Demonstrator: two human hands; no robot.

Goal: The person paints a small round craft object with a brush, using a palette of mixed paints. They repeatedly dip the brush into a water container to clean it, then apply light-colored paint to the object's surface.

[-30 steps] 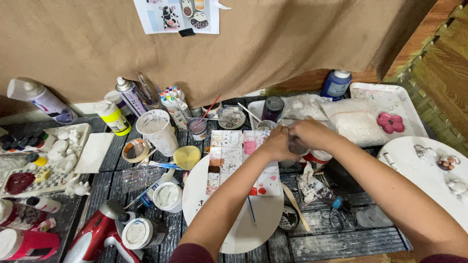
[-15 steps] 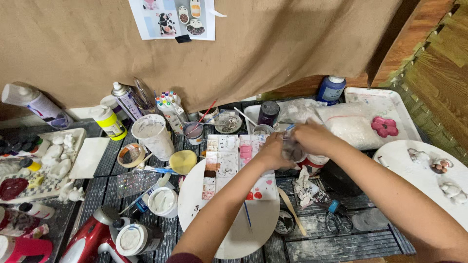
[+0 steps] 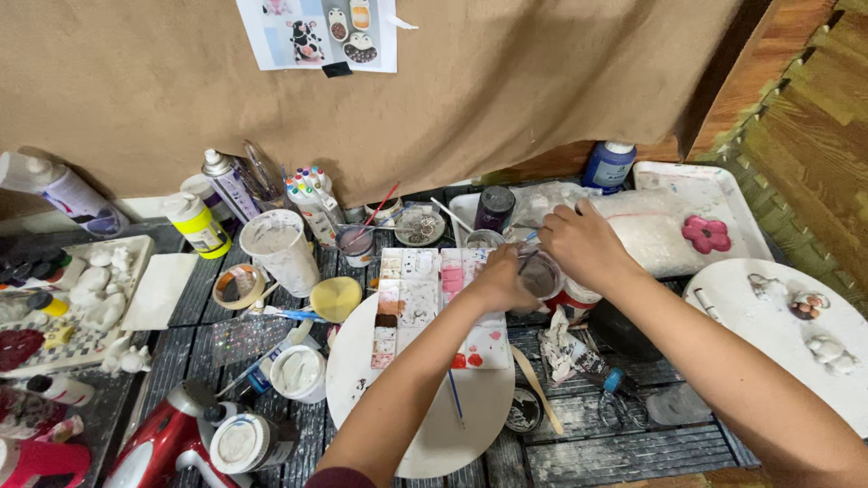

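Both hands working a little paint cup at the messy craft table

Left hand (image 3: pixel 500 280) and right hand (image 3: pixel 583 246) are both gripping the small cup (image 3: pixel 541 276), sitting at 3 o'clock of the paint palette (image 3: pixel 416 307), with the pink flower (image 3: pixel 706 233) further out at 2 o'clock.

Slatted table (image 3: pixel 624 452) (dark) bears round board (image 3: pixel 362 361), cups (image 3: pixel 280 248)

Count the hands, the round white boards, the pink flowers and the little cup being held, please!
Bare hands: 2 (left hand, right hand)
Round white boards: 2
Pink flower shape: 1
Small clear cup: 1
Total: 6
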